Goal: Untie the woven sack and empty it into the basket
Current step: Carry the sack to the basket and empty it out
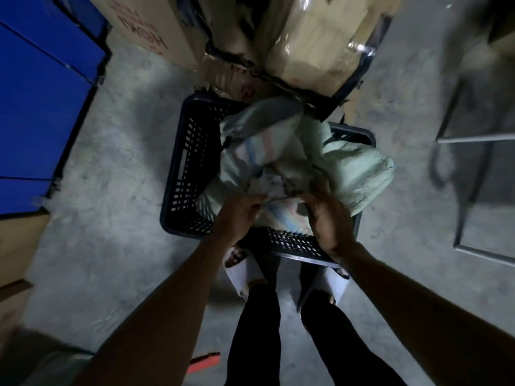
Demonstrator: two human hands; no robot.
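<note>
Both my hands pinch the bunched mouth of the pale green striped woven sack (267, 151): left hand (239, 215), right hand (328, 218). It lies in the dark slatted plastic basket (184, 168). I'd work the tie loose before tipping.

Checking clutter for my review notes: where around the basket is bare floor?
Bare concrete floor lies between the blue panel and basket, and right of it toward the metal frame. Behind, cardboard boxes crowd it; the woven sack fills it.
</note>
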